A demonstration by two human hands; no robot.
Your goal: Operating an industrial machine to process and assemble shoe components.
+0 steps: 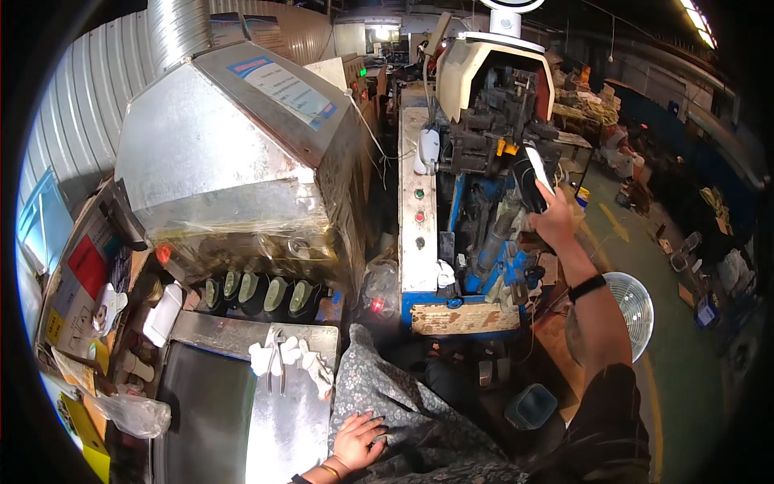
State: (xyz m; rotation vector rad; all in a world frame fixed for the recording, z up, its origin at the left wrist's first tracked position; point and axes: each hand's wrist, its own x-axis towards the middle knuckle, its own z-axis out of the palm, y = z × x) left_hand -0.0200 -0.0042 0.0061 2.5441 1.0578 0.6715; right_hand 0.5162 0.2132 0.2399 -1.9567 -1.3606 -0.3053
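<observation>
Out in front at the right, my right hand grips the near end of a dark shoe with a white sole-like strip along it. The shoe's far end is up against the working head of a shoe machine, beside a small yellow part. Shadow and machine parts hide some of that end. My left hand lies on the dark floral apron over my lap, fingers stretched out and holding nothing. Pincers and white gloves lie on the metal table to its left.
A metal hood stands at the left, with several shoes in a row under its front edge. A white panel carries push buttons. A round fan-like guard is by my right arm, and a plastic container sits low at the right.
</observation>
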